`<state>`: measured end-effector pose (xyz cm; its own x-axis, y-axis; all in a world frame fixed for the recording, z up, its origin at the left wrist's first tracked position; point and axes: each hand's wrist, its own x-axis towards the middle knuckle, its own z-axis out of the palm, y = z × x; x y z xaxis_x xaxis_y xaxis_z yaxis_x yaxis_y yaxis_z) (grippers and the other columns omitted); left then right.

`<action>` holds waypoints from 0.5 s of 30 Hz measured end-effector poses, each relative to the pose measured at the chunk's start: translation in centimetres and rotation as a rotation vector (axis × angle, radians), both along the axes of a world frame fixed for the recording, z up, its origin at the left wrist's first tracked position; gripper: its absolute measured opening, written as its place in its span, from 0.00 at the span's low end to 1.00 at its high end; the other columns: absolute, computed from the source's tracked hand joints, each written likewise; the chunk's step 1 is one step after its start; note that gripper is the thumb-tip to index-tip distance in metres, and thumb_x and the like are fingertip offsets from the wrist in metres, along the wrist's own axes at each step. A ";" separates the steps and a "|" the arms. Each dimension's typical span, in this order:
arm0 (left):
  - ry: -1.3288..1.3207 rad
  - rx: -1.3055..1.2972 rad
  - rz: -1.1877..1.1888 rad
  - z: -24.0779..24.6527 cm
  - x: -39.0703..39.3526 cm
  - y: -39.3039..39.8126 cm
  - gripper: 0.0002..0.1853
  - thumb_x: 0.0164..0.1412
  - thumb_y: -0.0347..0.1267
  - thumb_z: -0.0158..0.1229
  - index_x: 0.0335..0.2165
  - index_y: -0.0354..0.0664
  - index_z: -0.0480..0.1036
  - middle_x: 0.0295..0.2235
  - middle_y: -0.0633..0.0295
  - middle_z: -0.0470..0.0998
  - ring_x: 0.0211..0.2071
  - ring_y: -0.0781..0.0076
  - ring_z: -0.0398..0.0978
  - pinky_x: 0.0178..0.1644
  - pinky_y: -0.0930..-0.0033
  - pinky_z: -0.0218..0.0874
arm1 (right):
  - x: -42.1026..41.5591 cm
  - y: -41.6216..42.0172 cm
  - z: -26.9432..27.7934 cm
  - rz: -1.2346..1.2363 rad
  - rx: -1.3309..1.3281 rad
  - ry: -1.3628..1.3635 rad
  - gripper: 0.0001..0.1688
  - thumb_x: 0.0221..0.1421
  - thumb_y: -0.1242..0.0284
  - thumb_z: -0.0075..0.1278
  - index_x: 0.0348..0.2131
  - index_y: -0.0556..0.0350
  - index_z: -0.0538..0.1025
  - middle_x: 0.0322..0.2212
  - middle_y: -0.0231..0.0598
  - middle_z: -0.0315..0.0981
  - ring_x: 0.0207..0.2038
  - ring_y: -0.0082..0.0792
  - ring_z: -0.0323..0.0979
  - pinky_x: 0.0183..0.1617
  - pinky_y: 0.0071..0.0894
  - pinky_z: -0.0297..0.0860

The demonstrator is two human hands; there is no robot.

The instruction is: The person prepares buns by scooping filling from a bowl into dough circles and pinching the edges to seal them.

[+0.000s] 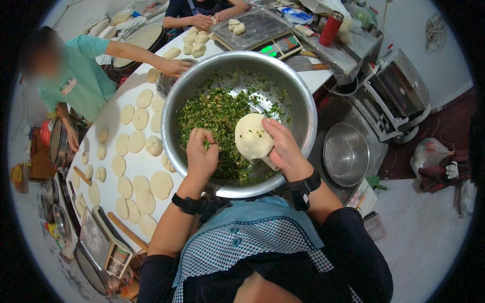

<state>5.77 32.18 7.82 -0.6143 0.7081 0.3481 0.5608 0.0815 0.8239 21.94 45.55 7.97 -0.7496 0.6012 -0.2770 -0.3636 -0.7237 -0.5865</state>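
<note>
A large metal bowl [307, 113] holds chopped green filling [216, 110], heaped mostly on its left side. Above it my right hand [286, 146] grips a round dough wrapper [254, 140] by its right edge, with a few green bits on the dough. A pale flat handle [269, 163] sticks out below the wrapper by the same hand. My left hand [202, 151] is closed over the filling, with a little green showing between thumb and fingers. Flat dough rounds [161, 185] and a pleated bun [153, 145] lie on the white table left of the bowl.
A person in a green shirt [89, 72] reaches toward a small bowl [163, 85] at the left. Another person's hands [202, 22] work at dough pieces beside a scale [252, 28]. A rolling pin [127, 231] lies at the lower left. An empty metal basin [346, 154] stands at the right.
</note>
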 end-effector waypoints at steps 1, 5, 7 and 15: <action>-0.019 0.001 -0.013 0.0 0.0 -0.1 0.07 0.39 0.20 0.52 0.20 0.38 0.61 0.25 0.58 0.66 0.31 0.62 0.66 0.39 0.69 0.58 | 0.0 0.0 0.0 0.001 0.004 -0.009 0.17 0.61 0.69 0.44 0.44 0.64 0.68 0.38 0.43 0.73 0.40 0.34 0.74 0.44 0.35 0.72; -0.106 -0.016 -0.046 0.1 0.0 -0.3 0.07 0.39 0.20 0.52 0.19 0.37 0.62 0.26 0.61 0.67 0.34 0.67 0.67 0.43 0.71 0.58 | 0.0 0.0 -0.4 0.012 0.021 0.002 0.16 0.61 0.68 0.44 0.44 0.63 0.69 0.38 0.42 0.73 0.39 0.33 0.74 0.44 0.34 0.72; -0.129 -0.022 -0.054 -0.1 -0.1 -0.3 0.05 0.41 0.20 0.53 0.20 0.37 0.65 0.26 0.62 0.68 0.33 0.69 0.67 0.42 0.72 0.58 | 0.0 0.0 -0.2 0.011 0.015 0.002 0.16 0.61 0.68 0.44 0.44 0.63 0.69 0.38 0.41 0.73 0.39 0.32 0.74 0.44 0.33 0.72; -0.188 -0.700 -0.114 1.2 -0.5 0.1 0.18 0.61 0.41 0.52 0.33 0.34 0.76 0.23 0.61 0.76 0.24 0.71 0.72 0.36 0.72 0.63 | 0.2 -0.1 -0.4 0.001 -0.002 -0.016 0.16 0.60 0.68 0.45 0.43 0.62 0.70 0.38 0.41 0.73 0.39 0.32 0.74 0.44 0.32 0.71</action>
